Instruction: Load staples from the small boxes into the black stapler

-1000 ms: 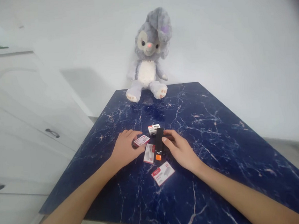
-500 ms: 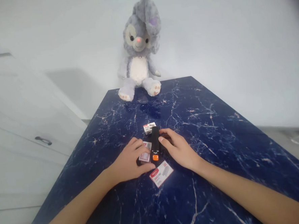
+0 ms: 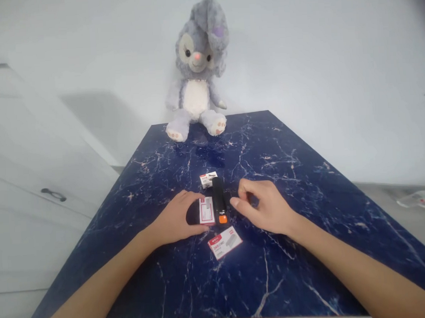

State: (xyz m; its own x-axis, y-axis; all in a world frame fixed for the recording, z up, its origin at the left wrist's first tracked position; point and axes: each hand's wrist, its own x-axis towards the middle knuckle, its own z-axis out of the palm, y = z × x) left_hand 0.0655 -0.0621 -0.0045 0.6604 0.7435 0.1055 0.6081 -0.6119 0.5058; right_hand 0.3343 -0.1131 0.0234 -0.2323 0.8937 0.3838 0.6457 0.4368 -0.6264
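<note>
A black stapler (image 3: 219,197) with an orange patch at its near end lies lengthwise on the table. Left of it is a white and red staple box (image 3: 206,212). My left hand (image 3: 175,218) spans this box, fingertips at its far end and thumb at its near end, closed on it. Another red and white staple box (image 3: 225,243) lies flat and slanted in front of the stapler. A small white box (image 3: 208,179) with a dark picture sits at the stapler's far end. My right hand (image 3: 263,204), loosely curled with nothing visible in it, is right of the stapler, apart from it.
A grey plush rabbit (image 3: 196,100) sits on the far end of the blue marbled table (image 3: 162,287), against the white wall. A white cabinet with a dark handle (image 3: 54,194) stands at left. Clear plastic (image 3: 422,198) lies beyond the table's right edge.
My right hand has come off the stapler, moved right and curled up. My left hand has drawn back from the stapler to the staple box beside it, which now lies straighter. The camera view shifted slightly.
</note>
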